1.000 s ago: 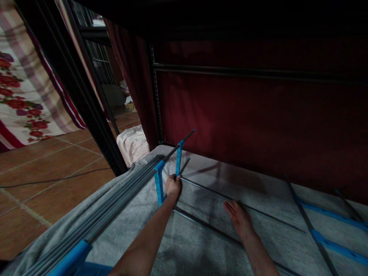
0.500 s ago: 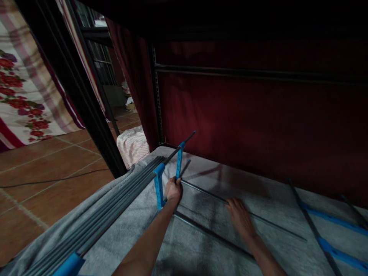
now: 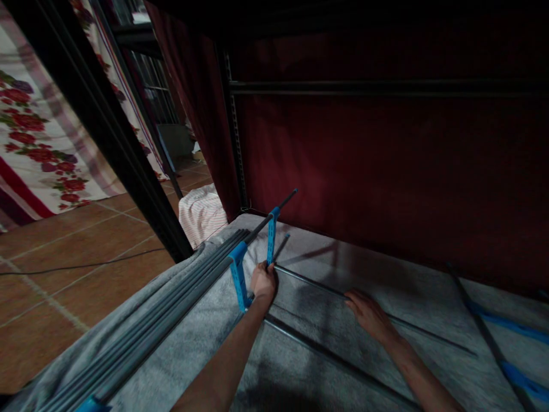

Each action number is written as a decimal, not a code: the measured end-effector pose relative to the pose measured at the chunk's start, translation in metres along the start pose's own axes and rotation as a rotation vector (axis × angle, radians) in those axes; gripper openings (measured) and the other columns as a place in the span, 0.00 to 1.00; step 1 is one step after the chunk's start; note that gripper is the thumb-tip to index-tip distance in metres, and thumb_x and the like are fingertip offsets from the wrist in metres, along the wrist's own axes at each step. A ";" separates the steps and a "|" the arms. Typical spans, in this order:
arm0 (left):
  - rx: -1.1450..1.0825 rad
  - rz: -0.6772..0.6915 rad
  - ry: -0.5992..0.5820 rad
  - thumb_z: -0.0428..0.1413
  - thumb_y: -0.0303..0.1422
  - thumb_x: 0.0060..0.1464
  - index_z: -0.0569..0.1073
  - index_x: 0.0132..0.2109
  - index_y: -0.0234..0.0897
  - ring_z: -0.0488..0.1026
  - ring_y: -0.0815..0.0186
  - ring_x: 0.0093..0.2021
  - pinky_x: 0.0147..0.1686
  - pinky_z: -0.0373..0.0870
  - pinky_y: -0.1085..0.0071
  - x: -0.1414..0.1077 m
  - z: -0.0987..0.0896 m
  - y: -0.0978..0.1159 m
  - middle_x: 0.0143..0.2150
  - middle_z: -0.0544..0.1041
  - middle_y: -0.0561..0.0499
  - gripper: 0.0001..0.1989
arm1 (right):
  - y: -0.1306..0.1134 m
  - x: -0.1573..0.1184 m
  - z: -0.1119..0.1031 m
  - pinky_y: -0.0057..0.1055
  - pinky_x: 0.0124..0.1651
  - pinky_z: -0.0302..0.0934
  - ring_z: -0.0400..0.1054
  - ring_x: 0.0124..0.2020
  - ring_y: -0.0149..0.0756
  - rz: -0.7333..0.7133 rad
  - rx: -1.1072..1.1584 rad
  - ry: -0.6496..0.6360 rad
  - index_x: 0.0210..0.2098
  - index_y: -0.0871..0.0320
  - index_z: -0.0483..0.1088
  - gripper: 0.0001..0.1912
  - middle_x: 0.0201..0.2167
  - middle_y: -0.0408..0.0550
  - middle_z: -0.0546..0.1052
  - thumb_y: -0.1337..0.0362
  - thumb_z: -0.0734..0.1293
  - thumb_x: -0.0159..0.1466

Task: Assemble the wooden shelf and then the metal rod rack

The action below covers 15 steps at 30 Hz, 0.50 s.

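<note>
My left hand (image 3: 263, 280) is closed at the foot of the farther blue plastic bracket (image 3: 271, 234), its fingers wrapped round the lower joint. From that joint a grey metal tube (image 3: 309, 282) runs to the right. My right hand (image 3: 366, 312) is closed over this tube, partway along it. A nearer blue bracket (image 3: 239, 277) stands just left of my left wrist, with a second tube (image 3: 326, 352) running right from its foot. Both brackets carry a long tube (image 3: 259, 227) across their tops.
A bundle of grey tubes (image 3: 163, 320) lies along the left edge of the grey blanket (image 3: 291, 377). More blue brackets (image 3: 510, 323) on a dark tube lie at the right. A black metal post (image 3: 115, 149) rises at the left, and a dark red curtain (image 3: 377, 171) hangs behind.
The view has shifted slightly, so the frame parts and tubes sit a little differently. Both hands keep their places on the bracket joint and the tube.
</note>
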<state>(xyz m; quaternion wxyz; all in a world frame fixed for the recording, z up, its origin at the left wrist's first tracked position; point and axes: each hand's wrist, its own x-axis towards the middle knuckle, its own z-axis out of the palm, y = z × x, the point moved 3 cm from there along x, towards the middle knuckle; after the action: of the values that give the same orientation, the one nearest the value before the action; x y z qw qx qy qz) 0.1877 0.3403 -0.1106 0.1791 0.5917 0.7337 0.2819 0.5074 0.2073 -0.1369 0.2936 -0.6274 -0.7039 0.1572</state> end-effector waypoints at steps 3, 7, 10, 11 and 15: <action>0.011 -0.003 0.007 0.47 0.38 0.65 0.75 0.54 0.32 0.74 0.56 0.53 0.51 0.66 0.68 0.000 0.002 0.000 0.52 0.78 0.38 0.20 | 0.005 0.005 0.000 0.41 0.55 0.63 0.72 0.50 0.44 0.007 -0.040 -0.075 0.48 0.55 0.75 0.19 0.48 0.53 0.78 0.57 0.58 0.67; 0.023 0.002 0.016 0.47 0.38 0.65 0.75 0.53 0.32 0.74 0.56 0.53 0.51 0.66 0.67 0.000 0.003 -0.001 0.51 0.78 0.37 0.19 | 0.010 0.011 0.001 0.41 0.55 0.63 0.72 0.50 0.44 0.023 -0.060 -0.127 0.48 0.56 0.75 0.20 0.48 0.54 0.79 0.57 0.56 0.67; 0.027 0.005 0.021 0.47 0.38 0.65 0.75 0.52 0.32 0.74 0.56 0.52 0.49 0.66 0.66 0.000 0.003 0.000 0.50 0.78 0.37 0.19 | 0.011 0.012 0.002 0.40 0.55 0.63 0.72 0.49 0.43 0.024 -0.056 -0.121 0.47 0.56 0.75 0.19 0.47 0.53 0.79 0.58 0.57 0.67; 0.028 0.009 0.021 0.47 0.38 0.65 0.75 0.52 0.32 0.74 0.56 0.52 0.49 0.67 0.66 0.000 0.003 0.001 0.50 0.78 0.37 0.19 | 0.009 0.012 0.002 0.40 0.55 0.63 0.72 0.49 0.43 0.018 -0.061 -0.111 0.47 0.57 0.75 0.19 0.46 0.54 0.79 0.58 0.57 0.67; 0.022 0.036 0.008 0.47 0.36 0.64 0.75 0.48 0.31 0.74 0.55 0.51 0.48 0.67 0.65 0.000 0.001 0.004 0.48 0.78 0.36 0.16 | -0.005 0.009 -0.002 0.40 0.54 0.63 0.72 0.48 0.42 0.003 -0.123 -0.058 0.47 0.58 0.75 0.17 0.46 0.54 0.79 0.62 0.57 0.68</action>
<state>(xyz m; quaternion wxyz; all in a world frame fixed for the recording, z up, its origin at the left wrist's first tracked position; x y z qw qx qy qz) 0.1919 0.3411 -0.1088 0.1644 0.6056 0.7267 0.2795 0.5040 0.2149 -0.1304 0.2334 -0.6407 -0.7194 0.1322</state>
